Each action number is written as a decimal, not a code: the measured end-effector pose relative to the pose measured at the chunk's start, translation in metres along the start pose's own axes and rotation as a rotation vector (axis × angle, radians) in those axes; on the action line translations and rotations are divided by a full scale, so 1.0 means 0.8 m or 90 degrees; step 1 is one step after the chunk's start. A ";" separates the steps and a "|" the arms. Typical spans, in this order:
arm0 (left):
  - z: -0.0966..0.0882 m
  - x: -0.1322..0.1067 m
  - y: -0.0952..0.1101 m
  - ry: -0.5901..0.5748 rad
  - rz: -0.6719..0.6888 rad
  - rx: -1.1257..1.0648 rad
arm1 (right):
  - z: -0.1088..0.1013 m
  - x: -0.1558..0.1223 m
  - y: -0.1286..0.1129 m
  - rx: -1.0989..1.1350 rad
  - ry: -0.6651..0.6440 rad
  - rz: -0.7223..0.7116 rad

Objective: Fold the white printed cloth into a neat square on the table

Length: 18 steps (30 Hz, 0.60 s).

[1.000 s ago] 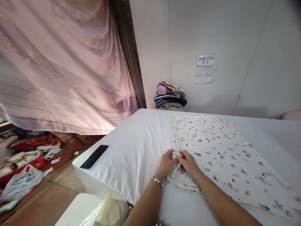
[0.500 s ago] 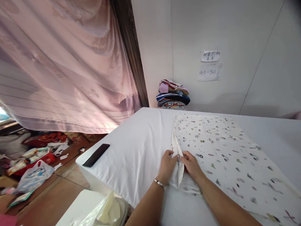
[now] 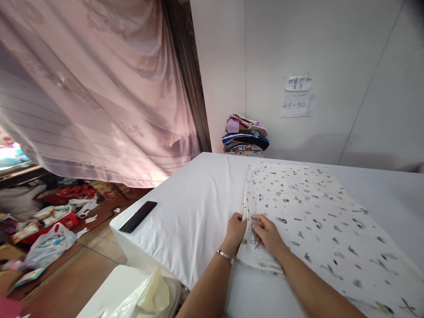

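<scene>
A white cloth printed with small grey, green and brown motifs lies spread over the white-covered table. My left hand is closed on its left edge, thumb and fingers pinching the fabric. Just to the right, my right hand is bent over the cloth near that same edge, fingers drawn together against the fabric; its fingertips are partly hidden. Between and below the hands, the near left corner lies nearly flat, its front hem slightly ruffled. A bracelet circles my left wrist.
A black phone lies at the table's left edge. Folded fabrics are stacked against the wall beyond the table. A white stool with a plastic bag stands at the front left. Bags and boxes clutter the floor.
The raised flap at the cloth's left edge has come down flat between my hands. My right hand has shifted slightly, while my left keeps its pinch.
</scene>
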<state>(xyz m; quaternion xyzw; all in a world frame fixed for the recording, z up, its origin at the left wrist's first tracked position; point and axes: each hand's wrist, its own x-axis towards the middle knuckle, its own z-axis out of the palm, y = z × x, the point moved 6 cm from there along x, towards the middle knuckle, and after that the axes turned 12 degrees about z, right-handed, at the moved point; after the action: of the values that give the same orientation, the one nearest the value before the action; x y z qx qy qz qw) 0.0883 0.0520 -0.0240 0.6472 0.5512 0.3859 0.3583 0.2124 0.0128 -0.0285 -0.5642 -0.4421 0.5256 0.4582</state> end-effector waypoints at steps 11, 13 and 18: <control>0.003 -0.002 0.001 0.013 0.031 -0.115 | 0.005 -0.006 -0.006 -0.030 -0.019 -0.003; 0.000 -0.004 0.004 0.027 0.019 -0.145 | 0.005 -0.005 -0.004 -0.036 -0.023 -0.001; 0.002 -0.009 0.004 0.023 -0.012 -0.263 | 0.005 -0.004 -0.001 -0.071 -0.022 -0.020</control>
<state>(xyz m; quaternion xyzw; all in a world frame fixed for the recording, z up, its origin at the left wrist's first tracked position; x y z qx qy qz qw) 0.0903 0.0445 -0.0221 0.5477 0.4724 0.4993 0.4771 0.2082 0.0101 -0.0270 -0.5727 -0.4875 0.5022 0.4267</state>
